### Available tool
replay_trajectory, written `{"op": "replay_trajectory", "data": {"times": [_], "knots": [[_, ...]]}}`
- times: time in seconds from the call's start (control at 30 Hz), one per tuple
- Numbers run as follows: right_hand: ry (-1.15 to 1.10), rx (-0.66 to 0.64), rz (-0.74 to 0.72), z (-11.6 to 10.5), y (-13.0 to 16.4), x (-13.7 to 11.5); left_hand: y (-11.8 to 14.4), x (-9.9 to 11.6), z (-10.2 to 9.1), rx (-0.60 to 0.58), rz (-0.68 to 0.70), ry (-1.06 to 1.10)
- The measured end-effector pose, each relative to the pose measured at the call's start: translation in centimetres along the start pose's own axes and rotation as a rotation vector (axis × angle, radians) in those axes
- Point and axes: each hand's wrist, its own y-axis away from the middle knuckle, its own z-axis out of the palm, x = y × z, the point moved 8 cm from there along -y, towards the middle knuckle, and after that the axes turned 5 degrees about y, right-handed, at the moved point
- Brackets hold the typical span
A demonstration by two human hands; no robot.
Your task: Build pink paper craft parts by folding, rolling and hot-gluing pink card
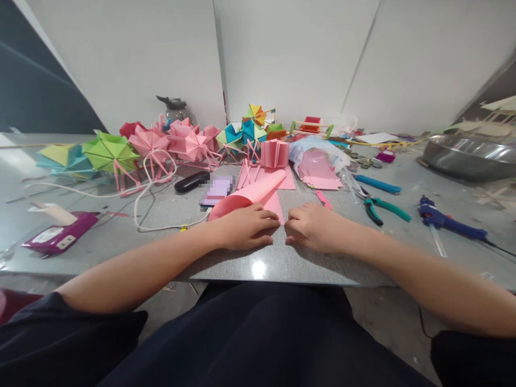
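A curled pink paper sheet (252, 200) is pressed flat at table centre by the left hand (245, 227) and right hand (312, 227), fingers curled down on it; the crease could skew if the roll at 11 o'clock springs back.

The pink paper sheet (258, 196) lies on the grey table near its front edge, just past both hands, toward twelve o'clock from them. It is a plain, matte, salmon-pink sheet, partly rolled: its upper layer curls over into a loose cone or tube that runs from about seven o'clock, where a wide rounded mouth opens, up to about one o'clock, where it narrows. A flat corner of the same sheet shows beneath the curl, pointing down to six o'clock between the two hands, pressed against the tabletop.
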Motion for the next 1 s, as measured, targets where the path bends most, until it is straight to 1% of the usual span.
{"op": "replay_trajectory", "data": {"times": [0.13,0.27,0.53,0.7,1.0], "knots": [[0.009,-0.025,0.004,0.25,-0.07,0.04,-0.05,-0.03,0.10,-0.012,-0.010,-0.001],[0.015,-0.037,-0.002,0.54,-0.10,0.09,-0.03,0.09,0.00,0.003,0.003,-0.006],[0.022,-0.026,-0.002,0.52,-0.08,-0.01,-0.01,0.00,0.09,-0.006,-0.004,-0.005],[0.011,-0.052,0.015,0.30,0.04,-0.27,-0.03,0.15,-0.05,0.001,0.007,-0.004],[-0.101,-0.108,0.076,-0.43,0.53,-0.33,0.00,0.17,-0.15,0.011,0.020,0.003]]}}
